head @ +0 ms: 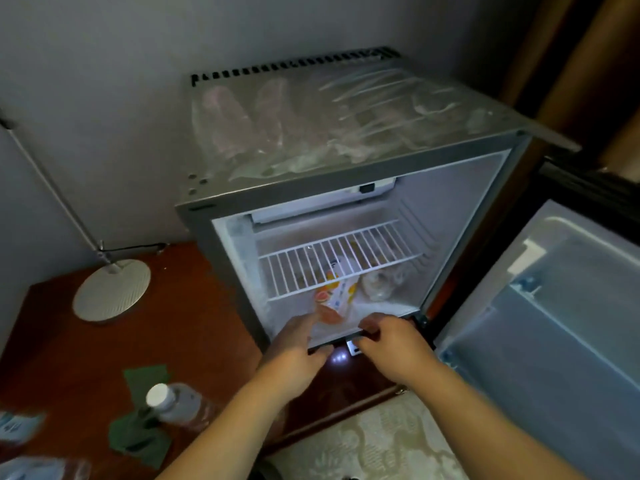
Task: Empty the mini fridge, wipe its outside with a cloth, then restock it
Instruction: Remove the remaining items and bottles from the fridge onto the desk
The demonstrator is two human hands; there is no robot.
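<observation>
The grey mini fridge stands open, its door swung out to the right. Under the white wire shelf lie a juice pack with orange fruit print and a clear plastic bag. My left hand reaches into the bottom compartment, its straight fingers at the pack's lower end. My right hand is at the fridge's bottom front edge, with bent fingers on the lip and nothing in them. A green cloth lies crumpled on the wooden top at lower left.
Crinkled clear plastic covers the fridge top. On the wooden surface are a white round lamp base, a lying capped bottle on the cloth, and wrapped packets at the left edge. A patterned rug lies below.
</observation>
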